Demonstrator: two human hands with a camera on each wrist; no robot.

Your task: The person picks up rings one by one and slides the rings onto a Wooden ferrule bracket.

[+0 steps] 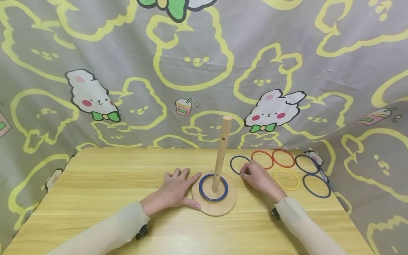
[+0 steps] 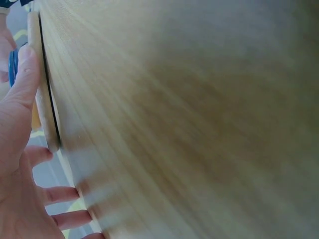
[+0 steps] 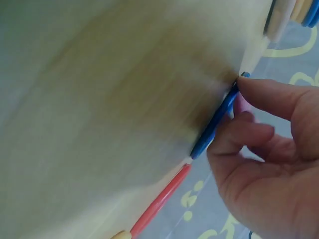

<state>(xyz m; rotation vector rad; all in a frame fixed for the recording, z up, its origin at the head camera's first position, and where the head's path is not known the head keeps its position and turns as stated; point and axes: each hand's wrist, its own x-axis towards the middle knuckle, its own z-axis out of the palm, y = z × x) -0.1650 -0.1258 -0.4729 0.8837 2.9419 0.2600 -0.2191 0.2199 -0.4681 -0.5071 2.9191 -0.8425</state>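
A round wooden base (image 1: 214, 209) with an upright wooden peg (image 1: 222, 148) stands on the table. Stacked blue rings (image 1: 200, 189) lie round the foot of the peg. My left hand (image 1: 173, 189) spreads its fingers at the base's left side, with the thumb and index finger at its rim; the left wrist view shows the thumb (image 2: 27, 74) along that edge. To the right of the base, my right hand (image 1: 259, 179) pinches the near right edge of a blue ring (image 1: 232, 164). In the right wrist view that blue ring (image 3: 214, 124) looks low, at the tabletop.
Beyond the right hand lie two red rings (image 1: 273, 161), a yellow ring (image 1: 298, 180) and two more dark blue rings (image 1: 329, 191). The wooden table (image 1: 111, 177) meets a grey curtain (image 1: 127, 63) with rabbit prints at the back and right.
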